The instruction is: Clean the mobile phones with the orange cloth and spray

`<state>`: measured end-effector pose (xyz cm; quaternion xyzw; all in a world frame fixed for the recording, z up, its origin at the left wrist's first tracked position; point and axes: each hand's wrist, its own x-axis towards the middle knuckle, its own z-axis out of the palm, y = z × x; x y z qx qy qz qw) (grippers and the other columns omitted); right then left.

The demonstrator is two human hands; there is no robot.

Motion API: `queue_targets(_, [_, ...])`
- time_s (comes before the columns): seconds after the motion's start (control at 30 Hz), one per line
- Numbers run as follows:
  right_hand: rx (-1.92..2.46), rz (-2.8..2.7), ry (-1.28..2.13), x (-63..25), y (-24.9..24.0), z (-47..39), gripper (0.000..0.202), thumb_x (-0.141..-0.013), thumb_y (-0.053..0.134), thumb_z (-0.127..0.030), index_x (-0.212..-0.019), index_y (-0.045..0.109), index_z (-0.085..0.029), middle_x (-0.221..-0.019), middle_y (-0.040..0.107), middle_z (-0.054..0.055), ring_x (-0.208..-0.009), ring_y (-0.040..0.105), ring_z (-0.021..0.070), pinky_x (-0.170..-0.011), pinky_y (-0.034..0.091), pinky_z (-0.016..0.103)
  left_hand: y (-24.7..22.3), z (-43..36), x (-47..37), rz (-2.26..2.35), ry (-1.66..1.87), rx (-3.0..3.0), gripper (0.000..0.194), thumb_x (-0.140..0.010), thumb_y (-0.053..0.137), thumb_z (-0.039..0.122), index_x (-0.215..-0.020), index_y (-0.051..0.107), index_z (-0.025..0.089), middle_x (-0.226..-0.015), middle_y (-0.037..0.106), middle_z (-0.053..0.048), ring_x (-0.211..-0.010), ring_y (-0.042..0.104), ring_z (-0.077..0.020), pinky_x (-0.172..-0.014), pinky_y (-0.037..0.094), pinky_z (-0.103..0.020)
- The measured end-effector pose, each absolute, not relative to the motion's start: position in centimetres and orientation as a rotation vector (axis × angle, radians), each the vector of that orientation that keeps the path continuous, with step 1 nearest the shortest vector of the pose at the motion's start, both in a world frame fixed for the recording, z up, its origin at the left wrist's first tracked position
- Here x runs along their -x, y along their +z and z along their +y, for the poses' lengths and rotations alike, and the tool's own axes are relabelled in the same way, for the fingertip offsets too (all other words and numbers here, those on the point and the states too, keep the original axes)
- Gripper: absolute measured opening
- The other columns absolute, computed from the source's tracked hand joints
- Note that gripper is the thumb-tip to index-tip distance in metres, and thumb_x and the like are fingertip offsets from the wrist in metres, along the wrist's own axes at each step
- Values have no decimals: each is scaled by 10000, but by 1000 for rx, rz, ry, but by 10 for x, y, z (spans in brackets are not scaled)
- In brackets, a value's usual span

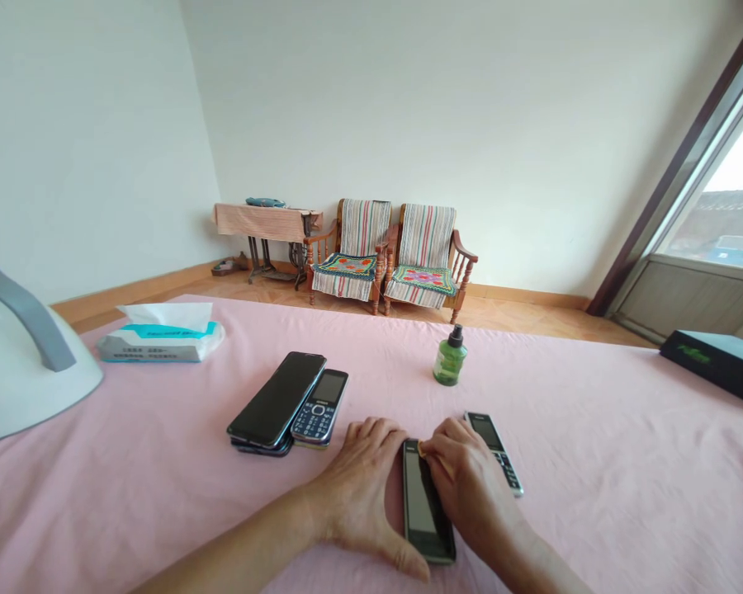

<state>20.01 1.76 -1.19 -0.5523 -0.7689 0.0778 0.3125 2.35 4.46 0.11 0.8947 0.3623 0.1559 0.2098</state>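
A dark smartphone (416,495) lies face up on the pink cloth in front of me. My left hand (362,487) is spread at its left side, the thumb by the phone's lower edge and the other fingers near its top left corner. Over the phone's upper right part, my right hand (461,466) is closed in a pinch. A small yellowish piece (422,449) shows at its fingertips against the screen; its kind is too small to make out. Partly behind the right hand lies a keypad phone (495,445).
To the left are stacked smartphones (278,400) beside another keypad phone (320,408). A green spray bottle (450,359) stands farther back. A tissue pack (161,338) and a white, grey-handled object (30,363) are at left, a black box (718,363) at right.
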Motion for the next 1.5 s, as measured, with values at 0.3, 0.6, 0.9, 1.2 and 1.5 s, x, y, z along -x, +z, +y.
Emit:
queue_targets(0.3, [1498, -2073, 124, -204, -13, 20, 220, -819, 508, -43, -789, 657, -203, -784, 576, 34, -784, 495, 197, -735, 355, 332, 0, 46, -23, 1003, 433, -2487, 881, -371, 761, 658, -1078, 489, 208, -1062, 480, -73, -976, 451, -312, -923, 346, -519])
queue_targets(0.6, [1525, -2080, 101, -197, -7, 17, 248, -795, 509, -16, -803, 668, -206, -795, 589, 35, -793, 496, 200, -749, 348, 338, 0, 45, -23, 1003, 442, -2499, 865, -365, 776, 635, -1064, 497, 209, -1035, 481, -64, -946, 453, -296, -910, 360, -497])
queue_targets(0.9, [1450, -2079, 152, -196, -9, 16, 270, -804, 484, -25, -826, 675, -214, -799, 595, 35, -785, 501, 192, -754, 365, 327, -3, 45, -25, 1007, 479, -2514, 818, -372, 761, 653, -1001, 491, 206, -996, 479, -52, -915, 456, -283, -904, 358, -497])
queue_targets(1.2, [1415, -2070, 146, -201, -13, 16, 291, -802, 456, -25, -848, 681, -205, -787, 582, 42, -767, 502, 191, -751, 379, 336, -5, 46, -23, 992, 503, -2516, 846, -367, 756, 669, -1030, 487, 217, -1008, 480, -50, -922, 453, -285, -890, 362, -480])
queue_targets(1.5, [1464, -2033, 158, -201, -12, 17, 282, -795, 443, -14, -821, 668, -181, -796, 578, 53, -795, 505, 199, -755, 391, 337, -5, 45, -23, 1004, 480, -2513, 876, -367, 754, 673, -1060, 486, 208, -1042, 483, -65, -948, 456, -300, -925, 345, -508])
